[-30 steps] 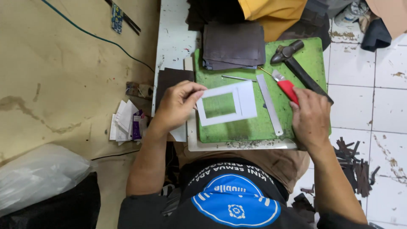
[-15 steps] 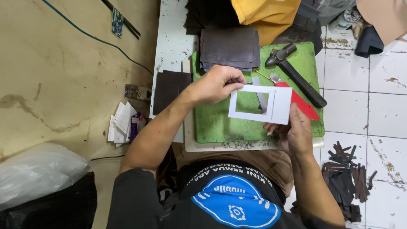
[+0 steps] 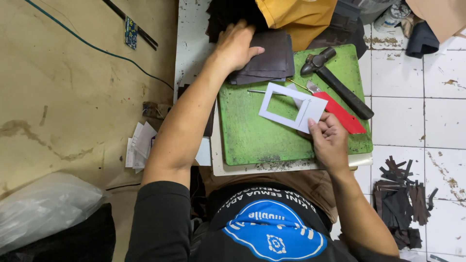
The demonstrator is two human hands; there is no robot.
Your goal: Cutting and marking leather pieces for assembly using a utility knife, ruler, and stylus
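I sit at the table (image 3: 194,29), its white top chipped and stained, with the green cutting mat (image 3: 252,131) in front of me on a pale board. At the mat's far edge lies a stack of dark leather pieces (image 3: 272,60), and my left hand (image 3: 237,46) is stretched out over it, arm nearly straight, palm down and fingers spread flat on the top sheet; it presses rather than grips, so nothing is lifted there. My right hand (image 3: 330,143) stays close to my body, wrist bent, and pinches the near right corner of the white card template (image 3: 292,107) between thumb and fingers, holding it tilted above the middle of the mat, its rectangular window open to the green beneath. To my judgement the work is at an early stage: the template is in hand but not laid on any leather, no sheet has been drawn onto the mat, and the mat's centre is bare, so marking and cutting are still to do. The black-handled hammer (image 3: 335,82) lies slanted at the mat's right, the red-handled knife (image 3: 340,111) rests just under the template's right edge, and a thin metal awl (image 3: 256,90) lies by the stack, none of them touched. Off to my right on the tiled floor sits a heap of dark leather offcuts (image 3: 400,201).
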